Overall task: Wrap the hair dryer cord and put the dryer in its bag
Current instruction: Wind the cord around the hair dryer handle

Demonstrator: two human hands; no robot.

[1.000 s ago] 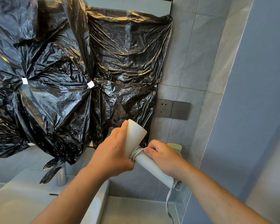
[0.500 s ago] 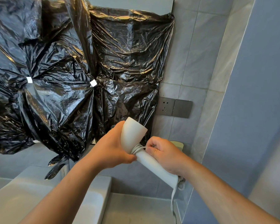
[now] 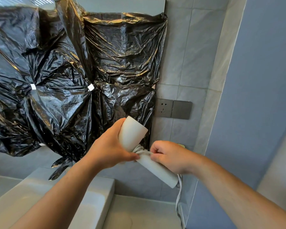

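While left hand (image 3: 109, 151) grips 1 dryer (image 3: 132, 134), right hand (image 3: 170, 157) pinches 1 cord (image 3: 141, 149).

White hair dryer (image 3: 132, 136), matte, held up in mid-air & tilted; wide round head upper left, handle slanting down-right; left hand (image 3: 109, 149) grips the head, right hand (image 3: 170, 156) curled over the handle; white cord (image 3: 141, 150) wound a few turns btw head & handle; rest hangs loose off the handle end

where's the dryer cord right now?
Head view, centre-right: the cord is coiled round the neck of the hair dryer, between the left hand and right hand; its loose tail hangs below the handle end.
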